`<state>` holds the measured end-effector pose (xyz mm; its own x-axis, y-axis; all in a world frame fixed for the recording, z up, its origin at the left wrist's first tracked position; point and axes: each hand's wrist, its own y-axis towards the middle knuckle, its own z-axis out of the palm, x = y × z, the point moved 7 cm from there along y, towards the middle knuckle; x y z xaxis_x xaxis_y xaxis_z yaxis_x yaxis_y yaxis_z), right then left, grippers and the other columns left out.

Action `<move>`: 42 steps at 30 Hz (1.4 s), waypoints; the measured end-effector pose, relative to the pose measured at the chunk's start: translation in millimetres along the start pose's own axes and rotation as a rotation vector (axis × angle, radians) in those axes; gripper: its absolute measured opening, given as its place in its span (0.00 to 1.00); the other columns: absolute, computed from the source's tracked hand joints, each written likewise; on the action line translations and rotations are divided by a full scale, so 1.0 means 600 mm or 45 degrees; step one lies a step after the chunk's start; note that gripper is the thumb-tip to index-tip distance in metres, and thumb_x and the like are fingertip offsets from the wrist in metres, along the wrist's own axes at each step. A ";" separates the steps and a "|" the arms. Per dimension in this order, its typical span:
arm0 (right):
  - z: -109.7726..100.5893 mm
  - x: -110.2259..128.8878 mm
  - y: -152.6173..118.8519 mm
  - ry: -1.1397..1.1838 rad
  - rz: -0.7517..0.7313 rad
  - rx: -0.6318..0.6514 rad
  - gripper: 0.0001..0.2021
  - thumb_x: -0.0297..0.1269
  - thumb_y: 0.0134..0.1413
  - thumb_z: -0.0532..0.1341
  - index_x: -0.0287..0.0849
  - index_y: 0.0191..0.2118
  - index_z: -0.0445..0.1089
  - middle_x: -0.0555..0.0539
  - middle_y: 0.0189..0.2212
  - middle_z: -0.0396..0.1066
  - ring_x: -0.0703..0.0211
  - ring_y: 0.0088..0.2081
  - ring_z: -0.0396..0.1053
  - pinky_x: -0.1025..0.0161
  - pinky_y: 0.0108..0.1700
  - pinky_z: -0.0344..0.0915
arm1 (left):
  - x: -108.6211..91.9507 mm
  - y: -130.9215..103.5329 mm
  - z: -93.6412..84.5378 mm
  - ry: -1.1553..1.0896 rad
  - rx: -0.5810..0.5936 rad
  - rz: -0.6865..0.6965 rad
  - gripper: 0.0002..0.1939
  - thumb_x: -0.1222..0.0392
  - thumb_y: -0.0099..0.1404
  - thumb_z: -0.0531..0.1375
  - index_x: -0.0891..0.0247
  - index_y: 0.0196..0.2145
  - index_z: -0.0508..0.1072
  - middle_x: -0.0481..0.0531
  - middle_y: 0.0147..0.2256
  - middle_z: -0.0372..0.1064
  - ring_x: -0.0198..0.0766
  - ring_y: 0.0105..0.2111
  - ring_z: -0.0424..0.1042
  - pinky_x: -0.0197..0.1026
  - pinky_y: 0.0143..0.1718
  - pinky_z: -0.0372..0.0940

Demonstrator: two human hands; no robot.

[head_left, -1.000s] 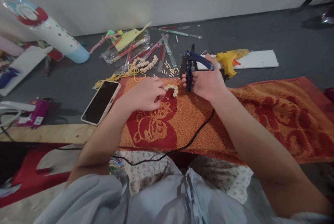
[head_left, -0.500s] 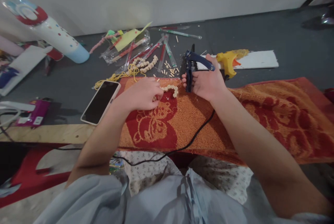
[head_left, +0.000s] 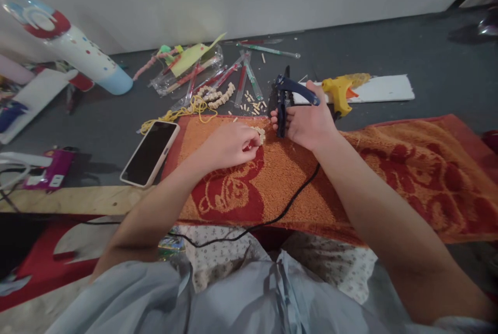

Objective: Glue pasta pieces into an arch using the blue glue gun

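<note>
At three o'clock from the nearer, curled left hand (head_left: 233, 146), the chain (head_left: 262, 136) is seen — axis mostly hidden, whether pinched cannot be told. By the right hand (head_left: 309, 125), a blue tool (head_left: 290, 85) is held.

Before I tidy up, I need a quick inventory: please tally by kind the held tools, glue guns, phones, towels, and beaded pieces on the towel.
Dark-blue tool in the right hand: 1
Yellow glue gun: 1
Phone: 1
Orange-and-red towel: 1
Beaded piece, partly hidden by the left hand: 1
Total: 5
</note>
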<state>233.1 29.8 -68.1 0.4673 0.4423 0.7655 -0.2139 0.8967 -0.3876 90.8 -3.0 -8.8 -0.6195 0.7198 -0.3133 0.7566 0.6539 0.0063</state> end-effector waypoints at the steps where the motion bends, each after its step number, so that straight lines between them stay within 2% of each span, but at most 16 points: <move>1: 0.000 0.000 -0.001 0.029 0.011 -0.012 0.35 0.77 0.45 0.48 0.48 0.34 0.68 0.43 0.34 0.73 0.45 0.45 0.72 0.45 0.46 0.72 | 0.002 0.001 0.006 -0.007 0.010 -0.051 0.06 0.64 0.58 0.57 0.62 0.32 0.75 0.47 0.24 0.68 0.34 0.26 0.66 0.38 0.31 0.57; 5: 0.001 -0.001 -0.003 0.087 0.046 -0.055 0.35 0.77 0.47 0.45 0.47 0.34 0.68 0.43 0.32 0.72 0.46 0.45 0.71 0.46 0.48 0.70 | 0.016 0.001 0.018 -0.059 0.048 -0.234 0.09 0.62 0.60 0.58 0.62 0.35 0.77 0.48 0.24 0.71 0.34 0.25 0.67 0.38 0.30 0.58; 11: -0.001 -0.002 0.004 0.032 0.017 -0.003 0.37 0.79 0.46 0.43 0.47 0.33 0.66 0.43 0.32 0.71 0.46 0.46 0.70 0.46 0.48 0.69 | 0.021 0.001 0.016 -0.035 0.055 -0.316 0.09 0.62 0.60 0.58 0.63 0.34 0.78 0.49 0.24 0.71 0.35 0.25 0.68 0.38 0.30 0.59; 17: 0.002 0.002 0.003 -0.003 -0.026 0.016 0.37 0.80 0.41 0.48 0.48 0.35 0.65 0.43 0.32 0.71 0.45 0.48 0.69 0.46 0.49 0.68 | 0.020 0.001 0.018 -0.026 0.060 -0.340 0.09 0.61 0.59 0.58 0.62 0.34 0.78 0.50 0.25 0.72 0.35 0.25 0.68 0.38 0.29 0.59; 23: 0.003 0.001 0.001 0.068 0.015 -0.014 0.37 0.78 0.45 0.46 0.47 0.37 0.66 0.43 0.34 0.71 0.45 0.48 0.69 0.45 0.50 0.68 | 0.016 0.002 0.016 0.061 0.071 -0.337 0.09 0.61 0.58 0.58 0.63 0.33 0.78 0.51 0.25 0.73 0.36 0.25 0.68 0.40 0.30 0.60; 27: 0.002 -0.001 0.002 0.072 0.029 -0.018 0.37 0.78 0.45 0.47 0.47 0.39 0.66 0.43 0.35 0.71 0.44 0.48 0.69 0.45 0.50 0.69 | 0.010 0.005 0.014 0.073 0.020 -0.289 0.07 0.62 0.57 0.58 0.63 0.30 0.77 0.50 0.24 0.73 0.36 0.25 0.69 0.40 0.32 0.62; 32: 0.002 -0.001 0.003 0.060 0.011 -0.010 0.38 0.79 0.43 0.46 0.47 0.38 0.66 0.43 0.34 0.71 0.44 0.48 0.70 0.45 0.49 0.70 | 0.011 0.005 0.019 0.055 0.026 -0.399 0.07 0.61 0.58 0.58 0.64 0.32 0.77 0.50 0.24 0.73 0.38 0.26 0.70 0.44 0.37 0.63; 37: 0.005 0.003 0.002 0.000 -0.018 0.012 0.39 0.79 0.44 0.45 0.47 0.39 0.66 0.44 0.34 0.71 0.45 0.47 0.70 0.46 0.49 0.70 | 0.007 0.002 0.012 0.055 -0.099 -0.394 0.06 0.61 0.57 0.59 0.62 0.30 0.76 0.48 0.22 0.71 0.37 0.25 0.69 0.45 0.39 0.63; 42: 0.007 0.005 0.000 -0.019 -0.030 0.038 0.39 0.79 0.43 0.46 0.47 0.39 0.67 0.43 0.35 0.71 0.45 0.46 0.70 0.46 0.49 0.70 | 0.008 0.000 0.014 0.077 -0.135 -0.364 0.05 0.61 0.57 0.59 0.62 0.29 0.76 0.48 0.21 0.70 0.36 0.24 0.67 0.47 0.40 0.62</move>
<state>230.9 31.3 -63.8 0.4594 0.4210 0.7821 -0.2287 0.9069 -0.3539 89.5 -1.4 -18.0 -0.8178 0.5136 -0.2598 0.5258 0.8502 0.0259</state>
